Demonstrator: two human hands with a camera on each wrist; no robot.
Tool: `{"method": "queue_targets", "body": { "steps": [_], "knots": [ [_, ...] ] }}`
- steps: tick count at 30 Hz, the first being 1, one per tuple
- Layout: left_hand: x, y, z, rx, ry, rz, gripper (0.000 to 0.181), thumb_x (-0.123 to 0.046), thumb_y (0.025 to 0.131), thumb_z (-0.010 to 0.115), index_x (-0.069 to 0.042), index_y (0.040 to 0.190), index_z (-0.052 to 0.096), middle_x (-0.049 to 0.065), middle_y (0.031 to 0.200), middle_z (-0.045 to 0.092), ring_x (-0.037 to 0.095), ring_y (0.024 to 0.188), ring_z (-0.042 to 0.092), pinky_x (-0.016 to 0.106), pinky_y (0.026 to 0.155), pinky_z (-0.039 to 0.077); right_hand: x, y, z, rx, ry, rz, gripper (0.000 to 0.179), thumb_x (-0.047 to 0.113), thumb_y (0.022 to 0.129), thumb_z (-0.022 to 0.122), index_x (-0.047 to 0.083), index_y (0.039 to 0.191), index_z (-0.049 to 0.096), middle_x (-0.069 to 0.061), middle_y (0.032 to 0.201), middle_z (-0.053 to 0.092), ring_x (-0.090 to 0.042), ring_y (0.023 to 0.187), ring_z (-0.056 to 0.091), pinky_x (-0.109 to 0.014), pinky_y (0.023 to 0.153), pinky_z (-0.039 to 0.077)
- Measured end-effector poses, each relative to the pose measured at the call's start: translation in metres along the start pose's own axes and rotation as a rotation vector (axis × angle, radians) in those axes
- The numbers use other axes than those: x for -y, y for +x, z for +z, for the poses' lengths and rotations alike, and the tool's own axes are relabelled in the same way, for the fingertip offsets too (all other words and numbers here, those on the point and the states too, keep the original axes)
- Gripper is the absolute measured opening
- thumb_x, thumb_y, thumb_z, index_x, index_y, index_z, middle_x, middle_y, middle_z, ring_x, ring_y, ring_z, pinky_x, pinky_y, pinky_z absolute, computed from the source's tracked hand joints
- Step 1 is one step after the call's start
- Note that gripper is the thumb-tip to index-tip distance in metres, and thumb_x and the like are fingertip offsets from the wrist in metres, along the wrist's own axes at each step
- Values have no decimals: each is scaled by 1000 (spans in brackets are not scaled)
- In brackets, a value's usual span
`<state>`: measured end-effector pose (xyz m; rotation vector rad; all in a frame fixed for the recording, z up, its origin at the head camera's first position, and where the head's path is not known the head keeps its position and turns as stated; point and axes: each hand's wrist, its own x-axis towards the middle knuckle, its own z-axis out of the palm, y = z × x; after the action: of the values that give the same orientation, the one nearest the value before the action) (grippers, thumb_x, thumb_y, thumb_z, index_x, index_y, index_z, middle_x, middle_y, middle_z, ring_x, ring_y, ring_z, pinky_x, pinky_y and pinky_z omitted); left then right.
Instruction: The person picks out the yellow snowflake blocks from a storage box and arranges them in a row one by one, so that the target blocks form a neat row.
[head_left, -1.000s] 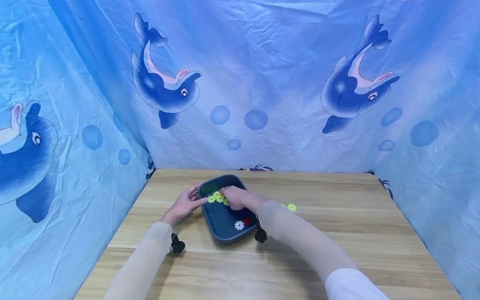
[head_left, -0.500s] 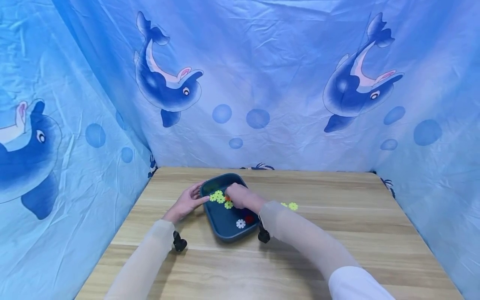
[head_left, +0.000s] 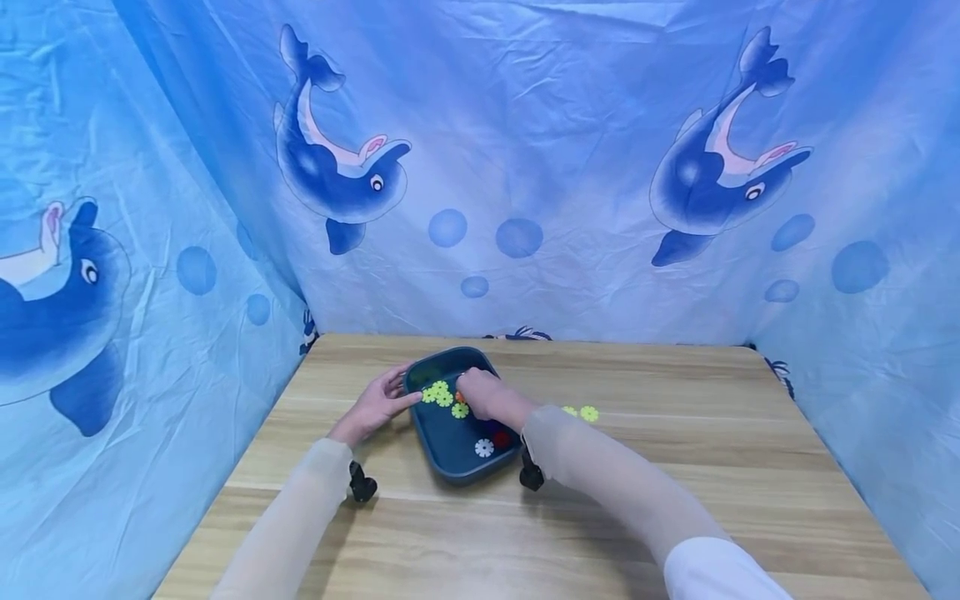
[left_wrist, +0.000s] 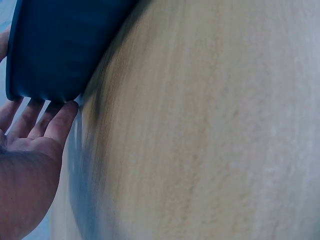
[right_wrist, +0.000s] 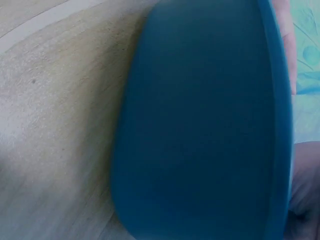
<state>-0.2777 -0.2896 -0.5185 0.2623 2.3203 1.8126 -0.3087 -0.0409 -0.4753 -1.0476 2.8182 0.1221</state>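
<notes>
A dark blue plastic tray (head_left: 442, 458) holds several flower-shaped plastic discs. At its far left lies a cluster of yellow-green discs (head_left: 438, 392); a single yellow-green disc (head_left: 460, 411) is beside it. Near the front are a white disc (head_left: 484, 448) and a red disc (head_left: 500, 438). My left hand (head_left: 378, 402) grips the tray's left side, thumb over the rim, fingers against the outer wall in the left wrist view. My right hand (head_left: 486, 393) reaches down inside the tray, next to an orange disc (head_left: 460, 397). Its fingertips are hidden, also behind the tray wall in the right wrist view.
Two yellow-green discs (head_left: 588, 413) lie on the wooden table (head_left: 712, 433) right of the tray, one partly behind the right sleeve (head_left: 592, 458). Blue cloth with dolphins (head_left: 480, 167) hangs behind the table and along both sides.
My right hand has shifted slightly right inside the tray, and the orange disc now sits a little farther right. One yellow-green disc shows apart from the cluster. My left hand keeps its hold.
</notes>
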Motion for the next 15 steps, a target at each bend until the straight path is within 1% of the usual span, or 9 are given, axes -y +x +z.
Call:
{"method": "queue_targets", "body": {
  "steps": [4, 8, 9, 10, 12, 15],
  "knots": [
    [-1, 1, 1, -5, -8, 0, 75, -14, 104, 70, -11, 168, 30, 26, 169, 36, 46, 156, 38, 35, 115, 53, -4, -3, -4, -49, 21, -38, 14, 8, 99, 75, 11, 113, 76, -4, 108, 74, -13, 97, 66, -30, 96, 62],
    [0, 3, 1, -2, -17, 6, 77, -15, 103, 72, -10, 168, 30, 26, 169, 36, 46, 156, 38, 31, 112, 55, -9, -7, -15, -118, 77, -93, 8, 4, 96, 76, 9, 102, 80, -3, 96, 74, -15, 90, 66, -29, 86, 61],
    [-1, 3, 2, 0, -20, 8, 78, -16, 103, 72, -10, 168, 30, 26, 169, 37, 46, 156, 38, 31, 112, 55, -10, -8, -18, -130, 90, -101, 7, 5, 95, 77, 8, 101, 80, -3, 95, 75, -15, 89, 67, -29, 84, 61],
    [-1, 4, 2, 0, -25, 10, 78, -16, 102, 73, -9, 168, 31, 27, 168, 37, 46, 155, 39, 31, 112, 55, -12, -9, -22, -142, 99, -110, 6, 6, 95, 79, 7, 101, 80, -3, 96, 75, -15, 90, 68, -29, 83, 61],
    [-1, 4, 2, 1, -22, 9, 79, -17, 102, 73, -9, 168, 30, 27, 169, 37, 46, 156, 38, 33, 113, 54, -15, -10, -30, -157, 122, -125, 12, 9, 93, 83, 5, 104, 80, -6, 101, 78, -17, 94, 70, -30, 85, 61],
    [-1, 1, 0, -7, -6, -8, 78, -18, 103, 73, -10, 168, 30, 26, 169, 36, 46, 156, 38, 41, 118, 51, -17, -11, -37, -168, 152, -135, 23, 14, 92, 85, 5, 112, 80, -9, 111, 79, -19, 103, 72, -31, 91, 62]
  ]
}}
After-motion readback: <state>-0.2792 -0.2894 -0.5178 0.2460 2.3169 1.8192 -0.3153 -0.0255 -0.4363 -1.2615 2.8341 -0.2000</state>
